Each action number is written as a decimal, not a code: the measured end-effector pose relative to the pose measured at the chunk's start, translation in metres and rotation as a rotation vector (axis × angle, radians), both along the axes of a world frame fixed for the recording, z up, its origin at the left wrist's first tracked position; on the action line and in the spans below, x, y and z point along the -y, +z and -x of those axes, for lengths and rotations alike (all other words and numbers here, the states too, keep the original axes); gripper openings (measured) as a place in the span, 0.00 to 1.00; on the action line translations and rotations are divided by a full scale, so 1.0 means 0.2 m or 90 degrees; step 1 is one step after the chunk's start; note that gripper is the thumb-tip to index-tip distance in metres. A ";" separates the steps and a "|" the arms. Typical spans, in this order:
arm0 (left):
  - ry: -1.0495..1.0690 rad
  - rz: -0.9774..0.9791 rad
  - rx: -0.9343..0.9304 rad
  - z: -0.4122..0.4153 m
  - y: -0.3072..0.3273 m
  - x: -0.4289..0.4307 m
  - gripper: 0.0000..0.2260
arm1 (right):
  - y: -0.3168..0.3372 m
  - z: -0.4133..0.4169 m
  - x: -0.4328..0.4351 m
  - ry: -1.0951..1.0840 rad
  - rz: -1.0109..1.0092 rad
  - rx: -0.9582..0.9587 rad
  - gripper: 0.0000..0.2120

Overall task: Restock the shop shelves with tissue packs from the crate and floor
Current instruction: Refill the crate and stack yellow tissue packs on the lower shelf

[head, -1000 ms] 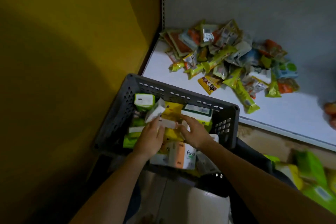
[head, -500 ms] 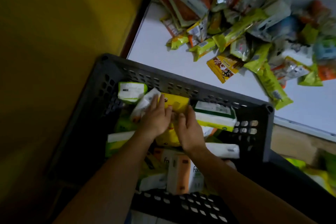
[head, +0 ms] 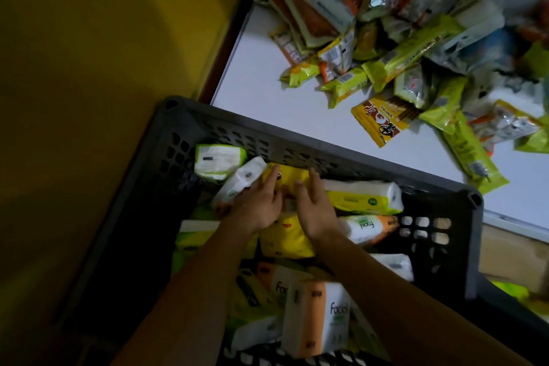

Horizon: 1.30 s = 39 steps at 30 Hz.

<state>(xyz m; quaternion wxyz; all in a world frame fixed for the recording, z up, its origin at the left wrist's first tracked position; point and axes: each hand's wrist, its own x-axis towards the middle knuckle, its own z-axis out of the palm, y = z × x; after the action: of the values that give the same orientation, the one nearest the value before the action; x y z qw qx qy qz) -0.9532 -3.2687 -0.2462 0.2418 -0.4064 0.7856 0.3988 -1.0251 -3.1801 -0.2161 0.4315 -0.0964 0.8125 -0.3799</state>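
A dark grey perforated crate (head: 297,144) holds several tissue packs. My left hand (head: 258,205) and my right hand (head: 315,208) reach in side by side at its far wall. Both lie with straight fingers on a yellow tissue pack (head: 286,239), left hand on its left side, right hand on its right. A white pack (head: 240,180) leans by my left hand, a green and white pack (head: 218,159) sits in the far left corner. A white and yellow pack (head: 361,194) lies right of my right hand. An orange and white "Facial" pack (head: 319,316) stands near me.
Beyond the crate is a white shelf board (head: 261,80) with a loose heap of snack and wipe packets (head: 410,33) at its back right. A yellow wall (head: 104,68) closes the left side. Green packs (head: 511,288) lie on the floor at the right.
The view has closed in on the crate. Both hands slid further toward the crate's far wall and now lie spread on the yellow pack.
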 end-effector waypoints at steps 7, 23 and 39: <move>0.081 -0.066 -0.046 0.05 -0.02 0.03 0.29 | -0.06 0.02 0.01 0.067 -0.052 -0.065 0.27; 0.227 -0.090 -0.124 0.02 0.03 0.01 0.26 | -0.04 -0.01 -0.02 -0.060 0.046 0.019 0.25; 0.479 -0.039 -0.397 -0.38 1.42 -0.46 0.26 | 1.34 -0.28 -0.34 -0.059 0.224 -0.076 0.20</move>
<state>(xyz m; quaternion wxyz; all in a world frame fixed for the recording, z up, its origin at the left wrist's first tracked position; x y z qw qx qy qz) -0.8780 -3.1775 0.0387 -0.1540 -0.5160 0.6069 0.5845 -0.9686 -3.1124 0.0526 0.3409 -0.1555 0.7616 -0.5288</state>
